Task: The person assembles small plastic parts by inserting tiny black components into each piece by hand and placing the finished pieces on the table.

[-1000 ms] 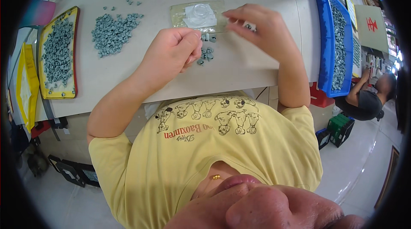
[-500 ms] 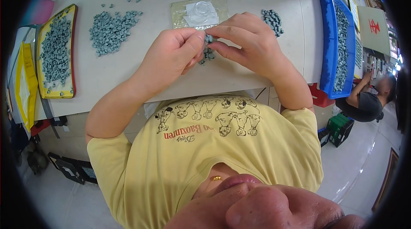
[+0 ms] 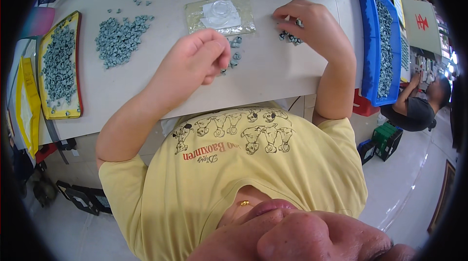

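My left hand (image 3: pixel 207 56) is curled closed above the table, thumb against the bent fingers; what it holds, if anything, is hidden. Just beside it lies a short line of small grey-blue parts (image 3: pixel 235 57). Farther right, my right hand (image 3: pixel 312 26) reaches over a small pile of darker grey-blue parts (image 3: pixel 294 39), partly covering it. Its thumb and fingers are apart, with bits of the parts showing in the gap. Beyond my hands, a clear round dish (image 3: pixel 221 8) rests on white paper on a flat clear plastic bag (image 3: pixel 247 22).
Loose grey-blue parts (image 3: pixel 121 40) are heaped on the left of the table. A yellow tray (image 3: pixel 73 113) of them stands at the far left. On the right is a blue bin (image 3: pixel 369 46) with more. Another person (image 3: pixel 420 110) sits beyond it.
My right hand has left my left hand and moved right to the darker pile. My left hand stays closed in nearly the same place. The whole view has shifted slightly.
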Demonstrator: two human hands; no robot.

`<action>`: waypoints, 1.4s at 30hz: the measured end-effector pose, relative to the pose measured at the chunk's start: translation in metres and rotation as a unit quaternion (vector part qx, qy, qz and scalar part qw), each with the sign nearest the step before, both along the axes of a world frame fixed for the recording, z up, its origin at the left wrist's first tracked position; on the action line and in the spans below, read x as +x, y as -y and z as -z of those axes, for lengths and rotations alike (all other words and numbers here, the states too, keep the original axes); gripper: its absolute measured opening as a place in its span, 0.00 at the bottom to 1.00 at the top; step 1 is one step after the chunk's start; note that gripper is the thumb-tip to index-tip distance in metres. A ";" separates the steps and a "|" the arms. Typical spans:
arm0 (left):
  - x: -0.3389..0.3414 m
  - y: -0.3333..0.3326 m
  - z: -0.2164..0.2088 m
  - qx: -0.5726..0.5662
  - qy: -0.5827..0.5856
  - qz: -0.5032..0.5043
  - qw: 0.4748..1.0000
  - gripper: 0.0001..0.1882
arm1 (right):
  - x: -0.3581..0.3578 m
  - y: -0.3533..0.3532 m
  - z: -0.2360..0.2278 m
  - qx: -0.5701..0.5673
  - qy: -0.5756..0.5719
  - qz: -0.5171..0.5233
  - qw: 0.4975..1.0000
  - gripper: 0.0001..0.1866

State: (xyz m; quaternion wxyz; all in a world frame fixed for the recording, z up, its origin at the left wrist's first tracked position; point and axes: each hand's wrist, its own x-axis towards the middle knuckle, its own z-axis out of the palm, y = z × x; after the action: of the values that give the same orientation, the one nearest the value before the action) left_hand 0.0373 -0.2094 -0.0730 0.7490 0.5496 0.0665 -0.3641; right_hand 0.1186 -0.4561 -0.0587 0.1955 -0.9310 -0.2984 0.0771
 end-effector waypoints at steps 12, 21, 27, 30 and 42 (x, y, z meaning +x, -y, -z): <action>0.001 -0.009 0.002 -0.105 0.007 -0.117 0.988 0.08 | -0.025 -0.053 0.007 0.153 0.044 -0.028 0.987 0.08; -0.002 -0.018 0.010 -0.077 0.052 -0.084 0.992 0.10 | -0.035 -0.079 0.017 0.265 0.175 -0.122 0.940 0.11; -0.001 -0.018 0.009 -0.010 0.084 -0.099 0.992 0.13 | -0.032 -0.080 0.023 0.260 0.223 -0.155 0.927 0.12; 0.000 -0.019 0.012 0.013 0.105 -0.075 0.991 0.13 | -0.028 -0.079 0.026 0.255 0.243 -0.159 0.922 0.13; -0.004 -0.014 0.014 0.051 0.154 -0.104 0.981 0.09 | -0.004 -0.068 0.034 0.111 0.347 -0.195 0.911 0.16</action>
State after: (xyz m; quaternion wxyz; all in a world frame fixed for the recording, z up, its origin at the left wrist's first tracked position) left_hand 0.0337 -0.1959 -0.0870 0.7553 0.6262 0.0257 -0.1918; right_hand 0.1148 -0.3880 -0.0929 0.1632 -0.7949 -0.5293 -0.2476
